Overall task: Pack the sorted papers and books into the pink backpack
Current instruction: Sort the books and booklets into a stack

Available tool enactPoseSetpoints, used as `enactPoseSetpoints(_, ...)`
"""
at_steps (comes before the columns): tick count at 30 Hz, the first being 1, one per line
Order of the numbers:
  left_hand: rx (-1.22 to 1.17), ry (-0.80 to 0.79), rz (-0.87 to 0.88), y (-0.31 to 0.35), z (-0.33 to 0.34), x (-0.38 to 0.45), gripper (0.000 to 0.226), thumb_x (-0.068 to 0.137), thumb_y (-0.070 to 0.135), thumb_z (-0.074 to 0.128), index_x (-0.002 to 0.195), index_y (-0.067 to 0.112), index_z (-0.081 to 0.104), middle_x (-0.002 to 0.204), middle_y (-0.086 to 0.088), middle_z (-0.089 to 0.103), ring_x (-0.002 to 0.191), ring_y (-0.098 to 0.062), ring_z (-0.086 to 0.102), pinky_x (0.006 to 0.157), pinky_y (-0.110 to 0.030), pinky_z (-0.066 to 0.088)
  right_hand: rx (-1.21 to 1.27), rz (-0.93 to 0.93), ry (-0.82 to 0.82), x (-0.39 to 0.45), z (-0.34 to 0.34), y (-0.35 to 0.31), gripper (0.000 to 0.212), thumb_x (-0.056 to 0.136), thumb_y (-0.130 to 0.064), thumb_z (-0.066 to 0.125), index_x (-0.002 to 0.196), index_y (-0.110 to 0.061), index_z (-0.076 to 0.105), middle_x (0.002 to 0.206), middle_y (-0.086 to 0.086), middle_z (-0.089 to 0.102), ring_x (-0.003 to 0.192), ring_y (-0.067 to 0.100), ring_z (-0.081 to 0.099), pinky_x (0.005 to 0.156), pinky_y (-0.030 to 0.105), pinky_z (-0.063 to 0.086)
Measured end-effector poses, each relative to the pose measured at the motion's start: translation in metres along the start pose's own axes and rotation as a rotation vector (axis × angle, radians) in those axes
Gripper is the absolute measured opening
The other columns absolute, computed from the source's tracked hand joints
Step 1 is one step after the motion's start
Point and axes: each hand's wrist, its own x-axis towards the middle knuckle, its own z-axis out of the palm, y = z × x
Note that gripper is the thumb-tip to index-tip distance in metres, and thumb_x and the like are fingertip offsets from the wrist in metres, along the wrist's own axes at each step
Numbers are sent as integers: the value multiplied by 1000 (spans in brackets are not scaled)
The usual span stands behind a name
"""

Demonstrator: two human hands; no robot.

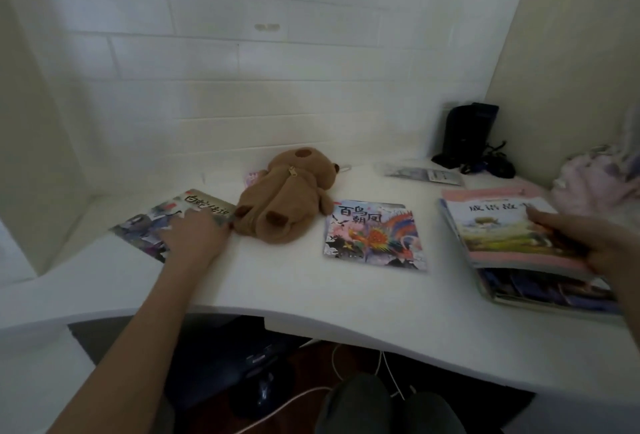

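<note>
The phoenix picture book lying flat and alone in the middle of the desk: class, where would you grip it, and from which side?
Probably by its near edge, coming from the front of the desk. The phoenix picture book is thin and lies flat, clear of the brown plush. Slide it toward the desk's front edge until it overhangs, then pinch it thumb on top, fingers beneath.

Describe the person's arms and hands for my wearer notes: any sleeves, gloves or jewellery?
Both forearms are bare, with no sleeve in view. The left hand shows no glove, ring or watch. The right hand is also ungloved, but its wrist runs out of the picture, so a watch there cannot be ruled out.
</note>
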Motion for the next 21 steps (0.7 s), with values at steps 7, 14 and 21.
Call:
enactPoseSetpoints(7,78,122,186,15,-28,-27,19,93,11,43,101,8,59,97,-14,65,89,-33,64,72,-39,51,-185,-113,117,-27,19,6,21,82,-23,71,96,-10,63,74,11,64,56,16,55,50,24,44)
enactPoseSetpoints(14,-205,483,42,21,-49,-35,12,95,3,40,96,-6,48,82,-32,63,77,-48,63,60,-44,45,-731,-107,250,-9,30,26,60,81,-59,59,93,-1,60,90,18,59,89,33,57,80,36,46)
enactPoseSetpoints(21,-244,612,60,62,-84,-45,15,94,-3,39,98,-9,52,79,-37,62,75,-51,63,61,-50,49,-923,-202,444,-29,50,15,56,84,-37,63,132,-18,42,134,21,46,124,41,40,99,55,33)
